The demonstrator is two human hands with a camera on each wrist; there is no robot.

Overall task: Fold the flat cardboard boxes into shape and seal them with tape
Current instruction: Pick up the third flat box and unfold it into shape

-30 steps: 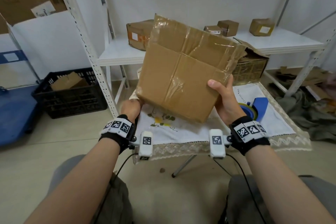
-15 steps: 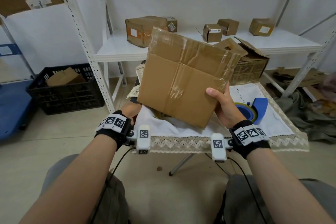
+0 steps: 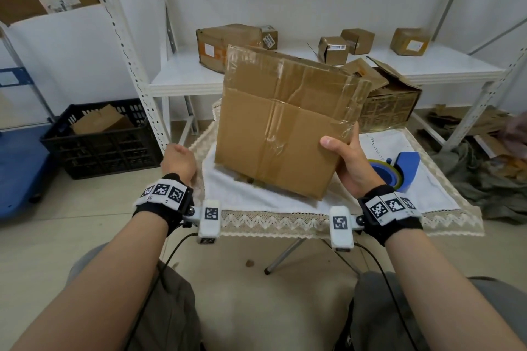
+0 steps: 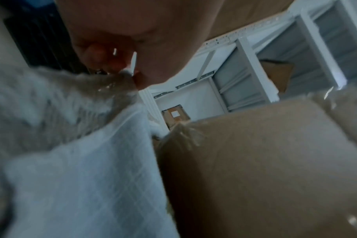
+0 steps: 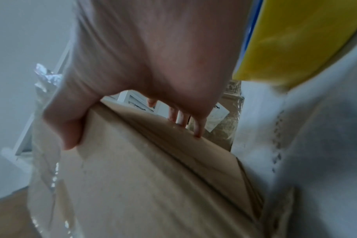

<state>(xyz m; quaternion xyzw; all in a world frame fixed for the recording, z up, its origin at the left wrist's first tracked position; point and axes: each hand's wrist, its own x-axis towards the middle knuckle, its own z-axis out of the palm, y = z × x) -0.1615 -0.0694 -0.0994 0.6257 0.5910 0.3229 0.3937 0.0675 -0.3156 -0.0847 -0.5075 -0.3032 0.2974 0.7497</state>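
Note:
A folded brown cardboard box [image 3: 273,134] with clear tape over its seams hangs tilted above the small table. My right hand [image 3: 339,157] grips its right edge, thumb on the near face and fingers behind, as the right wrist view shows on the box [image 5: 153,177]. My left hand [image 3: 178,161] is off the box, at the table's left edge. Its fingers [image 4: 104,64] are curled at the lace hem of the white tablecloth [image 4: 81,177] and seem to pinch it. A blue tape dispenser [image 3: 399,171] with a yellowish roll lies on the cloth just right of my right hand.
Behind the table, a white metal shelf [image 3: 427,65] carries several small boxes. An open printed carton [image 3: 390,102] stands at the table's far right. A black crate [image 3: 102,142] with cardboard and a blue trolley [image 3: 17,168] stand on the floor to the left.
My left hand has let go of the box's lower left corner and moved left to the cloth's edge. The box now hangs from my right hand alone and sits lower.

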